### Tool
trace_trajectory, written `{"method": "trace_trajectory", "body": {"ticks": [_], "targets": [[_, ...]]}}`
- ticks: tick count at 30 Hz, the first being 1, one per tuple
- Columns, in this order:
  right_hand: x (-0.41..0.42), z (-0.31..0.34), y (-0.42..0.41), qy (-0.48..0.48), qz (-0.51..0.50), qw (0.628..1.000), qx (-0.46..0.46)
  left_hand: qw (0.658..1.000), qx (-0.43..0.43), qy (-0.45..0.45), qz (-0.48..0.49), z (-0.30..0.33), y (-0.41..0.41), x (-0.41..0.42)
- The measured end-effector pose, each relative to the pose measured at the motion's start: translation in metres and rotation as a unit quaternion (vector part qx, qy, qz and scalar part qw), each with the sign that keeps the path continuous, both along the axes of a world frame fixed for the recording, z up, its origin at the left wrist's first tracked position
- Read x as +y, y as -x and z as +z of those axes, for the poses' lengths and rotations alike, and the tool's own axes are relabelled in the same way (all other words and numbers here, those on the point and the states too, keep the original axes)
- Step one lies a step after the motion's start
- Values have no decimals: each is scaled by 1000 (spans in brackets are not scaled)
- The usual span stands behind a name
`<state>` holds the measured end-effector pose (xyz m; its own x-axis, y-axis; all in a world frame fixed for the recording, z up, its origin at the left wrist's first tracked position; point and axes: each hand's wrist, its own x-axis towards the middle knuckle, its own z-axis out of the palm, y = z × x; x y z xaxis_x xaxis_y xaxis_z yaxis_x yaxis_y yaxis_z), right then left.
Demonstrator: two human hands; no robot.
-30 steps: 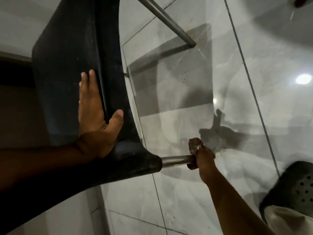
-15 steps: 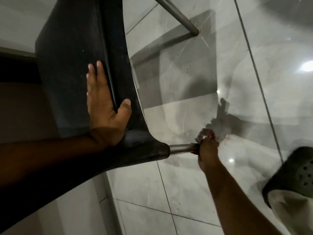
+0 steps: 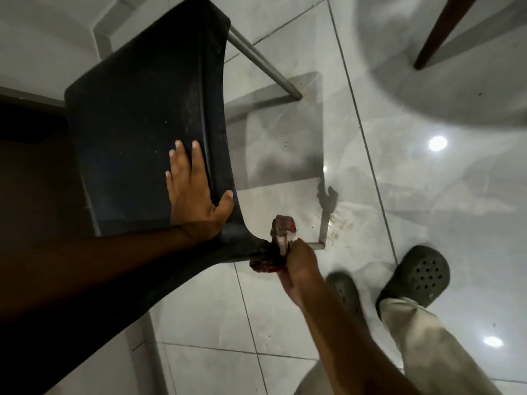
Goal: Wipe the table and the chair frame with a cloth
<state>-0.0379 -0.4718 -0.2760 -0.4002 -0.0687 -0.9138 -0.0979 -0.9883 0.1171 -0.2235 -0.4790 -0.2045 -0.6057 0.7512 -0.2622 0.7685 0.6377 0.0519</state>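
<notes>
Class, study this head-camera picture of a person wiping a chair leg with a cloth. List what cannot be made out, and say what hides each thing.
- Near chair leg: only its tip shows; the cloth and right hand cover the rest.
- Right hand's fingers: hidden, curled under the cloth.
- Table: only a dark leg shows, cut off by the top edge.
- Chair near end: hidden by the left hand's forearm and dark shadow.

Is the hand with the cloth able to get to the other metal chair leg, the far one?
Probably not yet. The right hand grips the cloth on the near leg; the far leg lies well beyond the seat. Nothing blocks it, though.
</notes>
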Motion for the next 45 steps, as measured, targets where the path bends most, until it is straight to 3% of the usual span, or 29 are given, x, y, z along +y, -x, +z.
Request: {"method": "trace_trajectory", "body": {"ticks": [2, 5, 9, 12, 15, 22, 26, 29, 31, 32, 34, 36, 39, 41, 45], "targets": [[9, 6, -16, -17, 15, 1000, -1, 1000, 3, 26, -6, -1, 5, -1], [39, 29, -40, -77, 46, 994, -55, 988, -6, 138, -75, 17, 18, 2], [104, 101, -71, -181, 22, 979, -96, 941, -73, 295, -148, 71, 36, 24], [157, 168, -86, -274, 13, 958, -80, 896, -62, 357, -256, 106, 24, 64], [216, 240, -99, -342, -12, 938, -60, 911, -75, 278, -294, 146, -8, 125], [374, 338, -139, -501, -31, 863, -51, 971, -124, 89, -183, 172, -92, 264], [487, 338, -163, -644, 112, 754, -63, 976, -134, 33, -168, 150, -146, 346], [555, 307, -162, -747, 257, 601, -121, 981, -153, -10, -115, 126, -177, 407], [586, 276, -156, -753, 411, 482, -178, 986, -141, -27, -79, 105, -194, 440], [593, 266, -152, -735, 469, 443, -209, 989, -128, -28, -74, 97, -200, 451], [603, 249, -152, -719, 515, 396, -248, 991, -104, -20, -78, 76, -214, 468], [603, 240, -153, -723, 514, 382, -260, 994, -85, -8, -73, 60, -225, 475], [598, 233, -152, -709, 561, 324, -280, 996, -77, -5, -43, 51, -237, 480], [600, 236, -151, -694, 583, 319, -277, 996, -79, -1, -30, 58, -242, 481], [606, 258, -162, -680, 552, 427, -224, 997, -69, 1, -44, 92, -243, 472]]}}
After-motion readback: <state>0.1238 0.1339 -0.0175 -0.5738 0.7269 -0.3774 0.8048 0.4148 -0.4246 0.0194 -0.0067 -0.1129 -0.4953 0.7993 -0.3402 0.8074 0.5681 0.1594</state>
